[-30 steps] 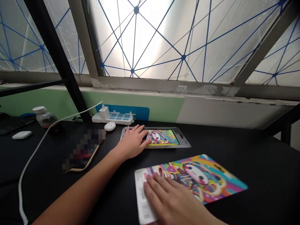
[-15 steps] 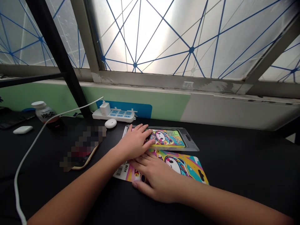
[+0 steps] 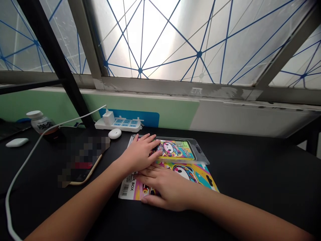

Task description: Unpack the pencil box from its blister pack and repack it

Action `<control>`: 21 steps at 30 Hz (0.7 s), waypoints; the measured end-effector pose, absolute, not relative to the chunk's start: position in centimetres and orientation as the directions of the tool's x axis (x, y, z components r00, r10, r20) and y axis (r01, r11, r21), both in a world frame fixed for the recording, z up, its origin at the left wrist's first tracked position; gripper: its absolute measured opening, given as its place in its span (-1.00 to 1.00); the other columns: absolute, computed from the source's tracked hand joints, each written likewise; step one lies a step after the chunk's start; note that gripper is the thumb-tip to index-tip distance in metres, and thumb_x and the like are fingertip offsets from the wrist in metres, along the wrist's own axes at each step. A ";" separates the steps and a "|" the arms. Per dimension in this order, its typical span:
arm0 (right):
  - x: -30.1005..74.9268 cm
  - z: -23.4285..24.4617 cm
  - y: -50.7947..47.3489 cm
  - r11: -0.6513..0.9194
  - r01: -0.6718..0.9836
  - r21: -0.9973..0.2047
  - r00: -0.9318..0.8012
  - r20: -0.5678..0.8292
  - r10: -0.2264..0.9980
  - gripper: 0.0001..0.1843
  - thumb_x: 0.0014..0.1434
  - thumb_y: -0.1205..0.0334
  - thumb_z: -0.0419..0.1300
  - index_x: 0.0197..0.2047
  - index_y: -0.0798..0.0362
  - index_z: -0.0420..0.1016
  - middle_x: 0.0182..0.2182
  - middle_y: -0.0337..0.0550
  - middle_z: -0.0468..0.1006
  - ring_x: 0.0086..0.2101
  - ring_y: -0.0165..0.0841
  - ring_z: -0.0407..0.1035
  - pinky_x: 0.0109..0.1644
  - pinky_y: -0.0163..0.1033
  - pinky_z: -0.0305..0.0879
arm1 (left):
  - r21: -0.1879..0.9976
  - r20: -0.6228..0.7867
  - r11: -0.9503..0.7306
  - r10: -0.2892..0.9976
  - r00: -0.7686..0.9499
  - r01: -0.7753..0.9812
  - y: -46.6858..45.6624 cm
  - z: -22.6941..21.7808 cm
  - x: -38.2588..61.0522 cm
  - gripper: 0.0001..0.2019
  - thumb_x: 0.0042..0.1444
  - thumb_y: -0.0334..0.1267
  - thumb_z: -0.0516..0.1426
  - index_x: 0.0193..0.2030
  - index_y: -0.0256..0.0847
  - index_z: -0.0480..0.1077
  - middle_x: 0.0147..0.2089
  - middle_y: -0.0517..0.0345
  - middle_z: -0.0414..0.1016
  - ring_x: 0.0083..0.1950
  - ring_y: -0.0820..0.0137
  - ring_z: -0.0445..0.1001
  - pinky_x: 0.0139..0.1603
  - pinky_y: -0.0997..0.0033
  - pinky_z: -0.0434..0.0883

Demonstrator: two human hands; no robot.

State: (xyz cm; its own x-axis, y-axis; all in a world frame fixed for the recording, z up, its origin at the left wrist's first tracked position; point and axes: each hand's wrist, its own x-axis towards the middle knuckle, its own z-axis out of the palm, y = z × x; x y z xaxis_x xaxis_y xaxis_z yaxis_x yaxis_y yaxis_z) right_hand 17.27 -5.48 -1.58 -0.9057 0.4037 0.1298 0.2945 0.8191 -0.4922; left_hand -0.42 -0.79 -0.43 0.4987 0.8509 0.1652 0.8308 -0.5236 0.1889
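Observation:
My left hand [image 3: 140, 154] lies flat, fingers spread, on the left part of a clear plastic blister pack [image 3: 198, 152] that holds a colourful cartoon-printed item [image 3: 178, 150]. Just in front of it my right hand [image 3: 167, 187] presses flat, fingers stretched out, on a colourful printed card [image 3: 200, 175] with a barcode at its left end. The card's far edge touches or slips under the pack's near edge; I cannot tell which. Both lie on the black table [image 3: 250, 174].
A white power strip [image 3: 120, 124] with a charger stands at the wall, a white cable [image 3: 30, 150] running from it. Beside it lie a white oval case [image 3: 114, 133], a phone [image 3: 82, 167], a bottle [image 3: 41, 125] and another white case [image 3: 17, 142].
My right hand slid the printed card away from me and to the left, up against the blister pack. The left hand stayed on the pack.

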 end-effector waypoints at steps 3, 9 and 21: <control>17.3 -1.4 -5.3 0.815 0.290 -0.502 -0.907 0.127 0.401 -0.46 0.35 0.01 0.14 0.29 0.10 0.35 0.25 0.05 0.41 0.28 -0.20 0.19 0.40 -0.15 -0.03 | 0.191 0.162 -0.529 0.848 0.505 0.827 -1.0 -0.2 -0.3 -0.51 0.36 0.06 -0.04 0.33 -0.03 0.30 0.46 0.04 0.17 0.46 0.02 0.10 0.39 -0.31 0.01; 17.2 -1.3 -5.7 0.833 0.296 -0.467 -0.898 0.163 0.410 -0.52 0.33 0.03 0.18 0.21 0.10 0.41 0.17 0.00 0.49 0.17 -0.22 0.32 0.31 -0.19 0.14 | 0.191 0.171 -0.518 0.854 0.491 0.834 -1.4 -0.3 -0.1 -0.51 0.37 0.06 -0.05 0.33 -0.04 0.29 0.46 0.01 0.17 0.46 0.01 0.09 0.38 -0.32 0.01; 21.4 1.4 -0.6 0.732 0.681 -0.027 -0.687 0.323 0.651 -0.65 0.40 0.11 -0.01 -0.20 0.09 0.54 -0.29 0.00 0.54 -0.26 -0.18 0.39 -0.16 -0.08 0.31 | 0.213 0.169 -0.533 0.846 0.506 0.819 -1.3 -0.2 -0.2 -0.51 0.38 0.09 -0.10 0.33 -0.02 0.27 0.46 -0.03 0.16 0.47 0.00 0.08 0.38 -0.31 0.01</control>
